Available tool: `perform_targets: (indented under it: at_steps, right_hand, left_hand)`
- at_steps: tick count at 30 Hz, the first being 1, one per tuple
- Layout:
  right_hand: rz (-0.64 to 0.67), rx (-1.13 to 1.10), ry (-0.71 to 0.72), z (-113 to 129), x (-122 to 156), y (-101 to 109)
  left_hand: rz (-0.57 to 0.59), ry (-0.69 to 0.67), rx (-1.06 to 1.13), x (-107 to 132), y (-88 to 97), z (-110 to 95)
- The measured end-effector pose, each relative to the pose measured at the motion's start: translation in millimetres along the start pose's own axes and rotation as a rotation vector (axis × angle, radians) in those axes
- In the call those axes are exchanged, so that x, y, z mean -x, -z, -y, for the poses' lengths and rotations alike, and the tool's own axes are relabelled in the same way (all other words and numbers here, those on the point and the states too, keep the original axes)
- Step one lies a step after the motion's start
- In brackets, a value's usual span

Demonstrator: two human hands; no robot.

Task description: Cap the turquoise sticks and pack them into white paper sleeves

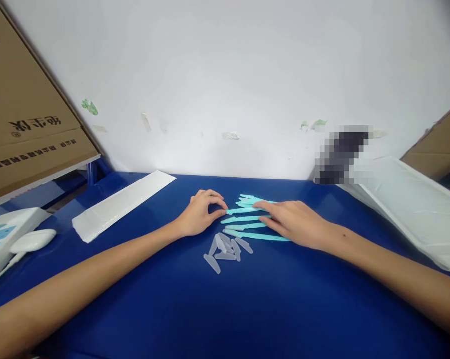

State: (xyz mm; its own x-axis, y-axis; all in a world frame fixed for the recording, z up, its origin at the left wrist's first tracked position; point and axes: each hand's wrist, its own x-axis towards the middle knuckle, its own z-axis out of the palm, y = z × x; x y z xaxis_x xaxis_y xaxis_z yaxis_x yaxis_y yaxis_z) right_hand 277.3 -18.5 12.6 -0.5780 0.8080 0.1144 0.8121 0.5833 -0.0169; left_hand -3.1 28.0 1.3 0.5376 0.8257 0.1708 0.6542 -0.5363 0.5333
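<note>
Several slim turquoise plastic sticks (247,219) lie side by side on the blue table (247,299), pointing left. My right hand (290,222) rests flat on their right ends, fingers stretched out. My left hand (200,212) is curled, thumb and fingers pinched at the left tip of one turquoise stick. Just in front of the sticks lies a small heap of several clear plastic caps (225,248), touched by neither hand.
A long white plastic bag (120,204) lies at the left. A white device with a blue panel (4,237) and a white mouse-like object (32,240) sit at the far left under a cardboard box (26,109). White sheets (412,204) lean at the right.
</note>
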Motion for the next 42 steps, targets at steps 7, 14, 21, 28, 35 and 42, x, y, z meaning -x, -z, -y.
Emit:
perform_targets:
  at_steps: [7,14,21,28,35,42]
  right_hand:
    - [-0.012,0.002,0.030,1,-2,1]
    - [-0.093,-0.009,0.072,-2,-1,1]
    - [-0.104,0.186,0.208,-2,-5,0]
    - [-0.078,0.307,0.267,-4,-6,-1]
    - [-0.071,0.189,0.177,-3,-7,1]
    - [-0.188,0.038,0.145,-7,1,-3]
  left_hand:
    - [-0.006,-0.093,0.134,2,2.0,-3]
    - [0.033,-0.158,0.119,4,0.9,-1]
    - [0.050,-0.208,0.064,3,0.2,0]
    - [0.057,-0.209,0.045,3,0.5,0]
    - [0.044,-0.238,0.063,3,0.2,-2]
    - [-0.148,-0.477,0.115,20,5.1,-16]
